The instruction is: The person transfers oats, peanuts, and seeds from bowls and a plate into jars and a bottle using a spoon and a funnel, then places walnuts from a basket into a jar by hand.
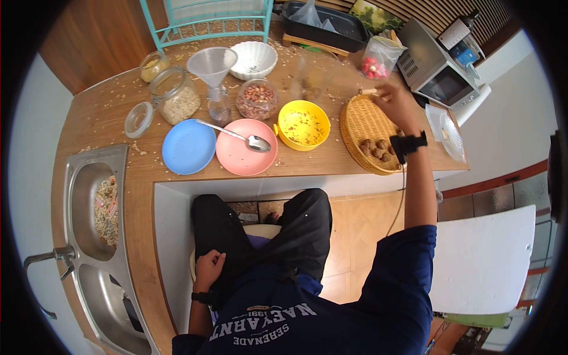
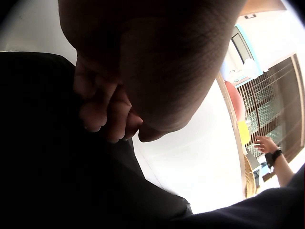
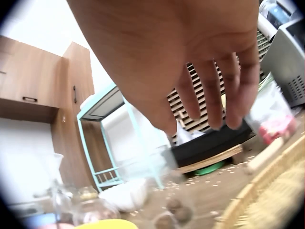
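My right hand (image 1: 395,106) is over the far side of a round wicker basket (image 1: 350,133), in which several walnuts (image 1: 378,149) lie near the front. In the right wrist view its fingers (image 3: 209,95) hang down apart, with nothing between them. A pale wooden stick (image 3: 267,155) lies beside the basket's rim, below that hand. Left of the basket stands a clear container with walnuts (image 3: 180,211) inside, faint in the head view. My left hand (image 1: 209,269) rests on the dark trousers over my thigh, fingers loosely curled and holding nothing.
A yellow bowl (image 1: 303,125) with brown bits, a pink plate (image 1: 236,160) bearing a spoon (image 1: 258,143), and a blue plate (image 1: 189,148) line the near edge. Behind stand glass jars (image 1: 174,100), a funnel (image 1: 213,65) and a white bowl (image 1: 253,59). A microwave (image 1: 438,68) occupies the back right.
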A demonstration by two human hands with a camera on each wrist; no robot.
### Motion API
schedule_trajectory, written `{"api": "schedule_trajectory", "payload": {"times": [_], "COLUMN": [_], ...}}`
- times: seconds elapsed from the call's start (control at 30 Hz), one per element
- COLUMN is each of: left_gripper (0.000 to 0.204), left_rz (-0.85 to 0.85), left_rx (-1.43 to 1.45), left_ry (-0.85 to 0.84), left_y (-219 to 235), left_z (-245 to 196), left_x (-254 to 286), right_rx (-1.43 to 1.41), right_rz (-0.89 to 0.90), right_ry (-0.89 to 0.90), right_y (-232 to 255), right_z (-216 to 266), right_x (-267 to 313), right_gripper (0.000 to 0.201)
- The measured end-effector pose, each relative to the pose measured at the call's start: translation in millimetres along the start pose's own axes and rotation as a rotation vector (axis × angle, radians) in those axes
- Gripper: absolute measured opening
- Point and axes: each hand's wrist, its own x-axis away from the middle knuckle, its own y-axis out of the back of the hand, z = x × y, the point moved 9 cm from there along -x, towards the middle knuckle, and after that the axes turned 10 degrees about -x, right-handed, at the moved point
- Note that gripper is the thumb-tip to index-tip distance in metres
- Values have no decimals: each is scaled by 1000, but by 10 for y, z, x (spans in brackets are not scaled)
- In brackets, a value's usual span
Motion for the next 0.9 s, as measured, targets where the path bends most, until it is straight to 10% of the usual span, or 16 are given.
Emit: {"api": "schedule_trajectory", "payload": {"times": [0.13, 0.33, 0.9], "left_gripper": [31, 34, 31], "left_rz": [32, 58, -20], "left_rx": [-59, -110, 1], "left_ry": [-32, -43, 17], "left_y": [23, 35, 35], "left_z": [-61, -87, 44], "left_x": [-124, -243, -128], "right_rx": [276, 173, 4], "right_rz": [319, 402, 640], "right_ry": [-231, -434, -340], "right_y": [79, -5, -610], "right_z": [-1059, -1130, -783], "right_x": [580, 1030, 899], "right_gripper": [76, 98, 38]}}
